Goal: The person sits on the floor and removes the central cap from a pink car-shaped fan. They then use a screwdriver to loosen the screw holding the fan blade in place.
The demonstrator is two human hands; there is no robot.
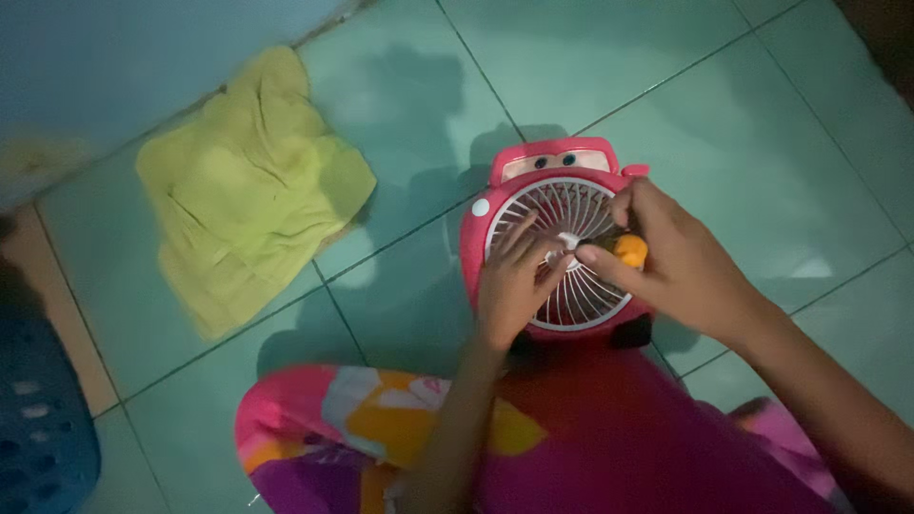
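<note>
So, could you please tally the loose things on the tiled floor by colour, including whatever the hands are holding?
Red or pink: 1, the car-shaped plastic fan with a white round grille, touched by the left hand.
Yellow-green: 1, the crumpled cloth.
Orange: 1, the small tool handle in the right hand.
Blue: 1, the perforated plastic basket.
Total: 4.

Both my hands crowd the white grille of the red car-shaped fan (562, 238): my left hand (514, 286) lies on its lower left, my right hand (666, 252) covers its right side, so little of the grille stays reachable between them. My knee in bright patterned cloth (381, 428) blocks the near side. To the left, bare green tile floor (409, 124) gives open passage as far as the crumpled yellow cloth (248, 181). A blue basket (38, 428) fills the far left corner.
</note>
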